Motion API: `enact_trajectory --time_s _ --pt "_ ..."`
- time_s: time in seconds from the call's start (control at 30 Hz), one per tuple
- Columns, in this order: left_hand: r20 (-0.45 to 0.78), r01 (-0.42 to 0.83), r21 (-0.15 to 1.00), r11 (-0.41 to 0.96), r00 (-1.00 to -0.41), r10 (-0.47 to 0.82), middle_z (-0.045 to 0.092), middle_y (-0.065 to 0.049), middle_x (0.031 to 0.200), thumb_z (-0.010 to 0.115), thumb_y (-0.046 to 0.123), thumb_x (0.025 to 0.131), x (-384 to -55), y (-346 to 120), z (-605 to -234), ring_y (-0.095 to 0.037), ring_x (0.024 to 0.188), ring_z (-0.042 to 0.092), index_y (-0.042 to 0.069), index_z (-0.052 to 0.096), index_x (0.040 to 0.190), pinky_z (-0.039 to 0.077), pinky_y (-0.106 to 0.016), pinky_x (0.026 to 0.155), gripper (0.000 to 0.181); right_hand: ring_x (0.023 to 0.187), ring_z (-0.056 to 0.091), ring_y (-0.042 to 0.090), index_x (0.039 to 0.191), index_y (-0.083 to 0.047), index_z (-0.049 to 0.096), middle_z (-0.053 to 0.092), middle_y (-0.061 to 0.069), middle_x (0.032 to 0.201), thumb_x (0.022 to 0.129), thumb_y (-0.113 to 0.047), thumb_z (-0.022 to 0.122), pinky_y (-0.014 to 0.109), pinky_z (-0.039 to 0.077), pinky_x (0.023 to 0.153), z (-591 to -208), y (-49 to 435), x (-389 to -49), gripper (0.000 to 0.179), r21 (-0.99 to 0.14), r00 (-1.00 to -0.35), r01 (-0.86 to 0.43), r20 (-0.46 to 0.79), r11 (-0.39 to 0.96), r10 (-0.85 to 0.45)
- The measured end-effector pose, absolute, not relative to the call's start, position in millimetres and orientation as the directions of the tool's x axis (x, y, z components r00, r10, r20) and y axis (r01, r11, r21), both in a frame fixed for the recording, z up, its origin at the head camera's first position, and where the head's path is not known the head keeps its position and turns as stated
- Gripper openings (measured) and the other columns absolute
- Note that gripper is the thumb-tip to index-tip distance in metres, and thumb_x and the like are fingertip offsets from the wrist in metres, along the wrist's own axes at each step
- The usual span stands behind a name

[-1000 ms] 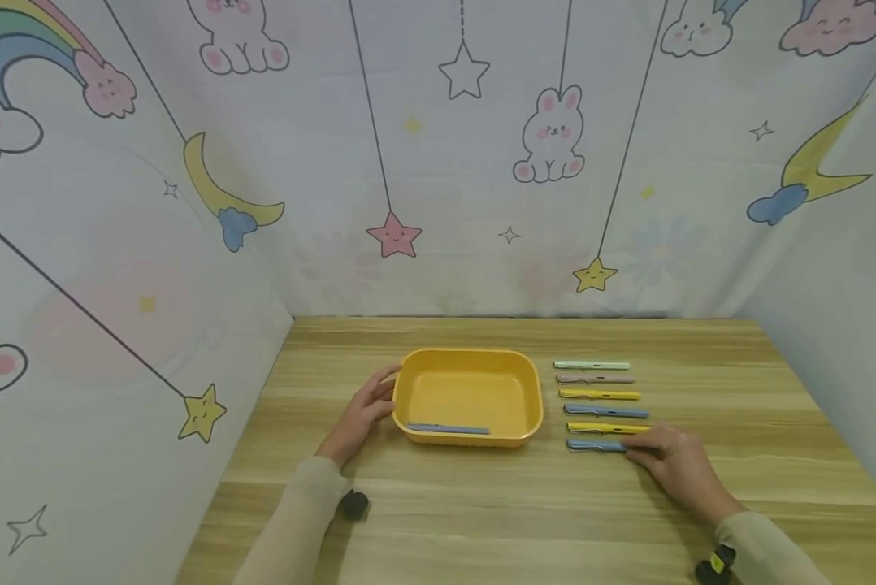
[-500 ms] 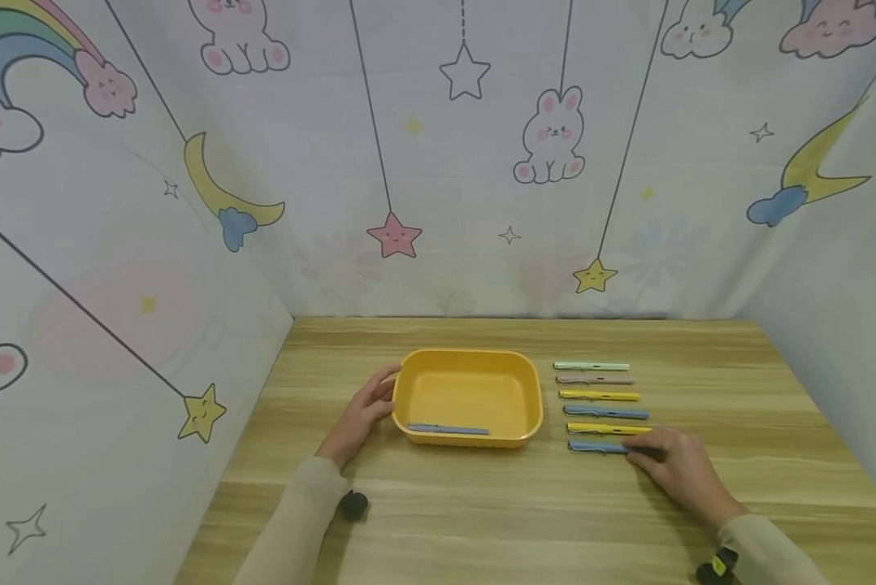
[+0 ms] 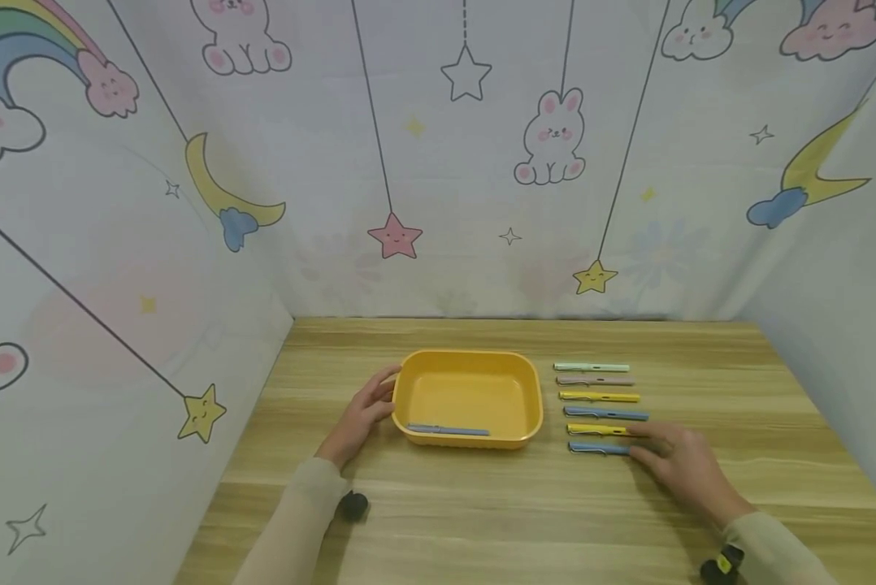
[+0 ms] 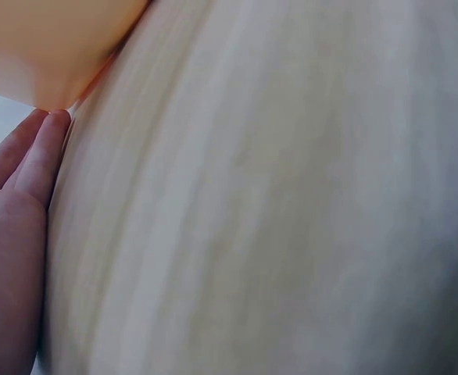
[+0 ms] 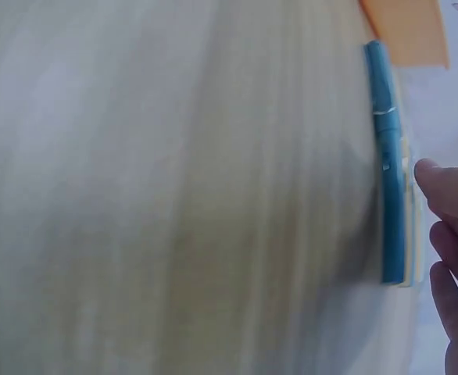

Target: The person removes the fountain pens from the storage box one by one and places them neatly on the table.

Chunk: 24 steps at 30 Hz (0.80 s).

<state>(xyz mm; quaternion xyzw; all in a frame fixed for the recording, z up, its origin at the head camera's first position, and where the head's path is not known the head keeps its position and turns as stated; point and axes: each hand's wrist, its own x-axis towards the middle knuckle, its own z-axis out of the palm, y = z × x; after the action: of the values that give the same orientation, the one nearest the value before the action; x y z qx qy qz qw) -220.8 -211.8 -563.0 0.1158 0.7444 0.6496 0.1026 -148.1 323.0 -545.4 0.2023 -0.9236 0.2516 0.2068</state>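
My left hand (image 3: 357, 418) rests against the left side of a yellow plastic basket (image 3: 533, 366), fingers straight; in the left wrist view its fingertips (image 4: 55, 125) touch the basket's wall (image 4: 49, 47). One greyish-blue pen (image 3: 448, 429) lies inside along the near wall. To the right, a column of capped pens lies on the table: pale green (image 3: 591, 367), pinkish (image 3: 595, 380), yellow (image 3: 599, 396), blue (image 3: 606, 413), yellow (image 3: 595, 430) and nearest a blue pen (image 3: 599, 448). Over the right ends of the nearest two is my right hand (image 3: 683, 467). The right wrist view shows its fingers apart from the blue pen (image 5: 389, 172).
A wood-grain table (image 3: 482, 512) carries everything. White curtains (image 3: 474, 179) printed with rabbits, stars and moons stand behind it and at both sides. A black wrist device (image 3: 353, 505) sits under the left sleeve, another (image 3: 722, 565) by the right.
My right hand has released the nearest blue pen and lifted slightly, its fingers loosening. That pen has shifted a touch to the right. The left hand and basket stay put.
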Motion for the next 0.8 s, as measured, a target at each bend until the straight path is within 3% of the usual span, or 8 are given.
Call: enact_trajectory --time_s 0.17,0.3,0.5,0.8 --pt "0.003 0.045 0.991 0.128 -0.952 0.305 0.043 -0.015 0.164 0.057 0.018 0.105 -221 -213 -564 -0.038 0.149 0.044 0.032 0.041 0.16 0.032 -0.061 0.12 0.059 0.092 0.077 0.035 0.106 -0.007 0.081 0.081 0.009 0.102 0.073 -0.008 0.094 0.054 0.06 0.079 -535 316 -152 0.035 -0.388 -0.837 -0.468 0.482 0.794 -0.258" --pt "-0.004 0.037 0.991 0.13 -0.954 0.301 0.044 -0.014 0.163 0.058 0.018 0.105 -221 -213 -565 -0.037 0.149 0.044 0.032 0.042 0.16 0.032 -0.061 0.12 0.059 0.096 0.076 0.034 0.111 -0.007 0.081 0.08 0.008 0.108 0.077 -0.01 0.092 0.053 0.06 0.081 -530 309 -155 0.036 -0.4 -0.846 -0.464 0.465 0.79 -0.262" --pt "0.005 0.048 0.99 0.134 -0.954 0.299 0.044 -0.015 0.163 0.057 0.018 0.105 -222 -214 -567 -0.037 0.148 0.045 0.03 0.042 0.16 0.032 -0.06 0.12 0.058 0.098 0.077 0.032 0.12 -0.006 0.078 0.08 0.007 0.113 0.087 -0.014 0.086 0.045 0.062 0.081 -522 292 -164 0.035 -0.513 -0.885 -0.439 0.389 0.738 -0.256" --pt "0.016 0.056 0.991 0.122 -0.952 0.306 0.043 -0.014 0.164 0.056 0.015 0.106 -224 -213 -567 -0.034 0.149 0.045 0.029 0.041 0.161 0.033 -0.057 0.12 0.058 0.108 0.074 0.033 0.131 -0.008 0.073 0.076 0.01 0.123 0.094 -0.018 0.08 0.049 0.06 0.09 -505 259 -187 0.039 -0.684 -0.92 -0.391 0.299 0.615 -0.253"
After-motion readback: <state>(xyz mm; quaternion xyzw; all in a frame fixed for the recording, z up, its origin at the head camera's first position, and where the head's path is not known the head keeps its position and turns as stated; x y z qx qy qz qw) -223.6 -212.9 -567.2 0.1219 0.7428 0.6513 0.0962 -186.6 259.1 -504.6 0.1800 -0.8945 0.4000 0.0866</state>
